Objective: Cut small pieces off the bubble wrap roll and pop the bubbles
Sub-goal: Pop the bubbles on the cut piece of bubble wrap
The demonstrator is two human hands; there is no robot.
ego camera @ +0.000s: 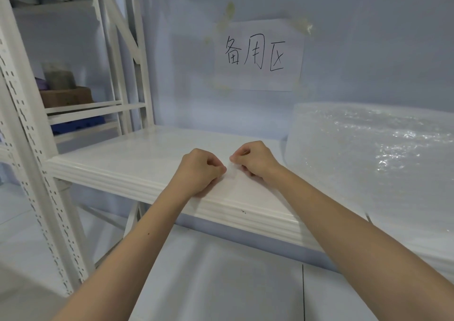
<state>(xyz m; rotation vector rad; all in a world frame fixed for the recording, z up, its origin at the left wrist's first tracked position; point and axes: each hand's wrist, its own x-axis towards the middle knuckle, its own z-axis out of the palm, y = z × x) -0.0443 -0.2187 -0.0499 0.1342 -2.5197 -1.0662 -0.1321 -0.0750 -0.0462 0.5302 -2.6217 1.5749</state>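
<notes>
Both hands, left hand [200, 171] & right hand [254, 161], pinch a small bubble wrap piece [233, 173] near the white shelf [127, 158] front edge; bubble wrap roll [373, 153] sits on shelf's right end, bare shelf to the left.

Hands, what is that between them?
In the head view, a small clear piece of bubble wrap lies between the left hand and right hand, pinched by both.
</notes>
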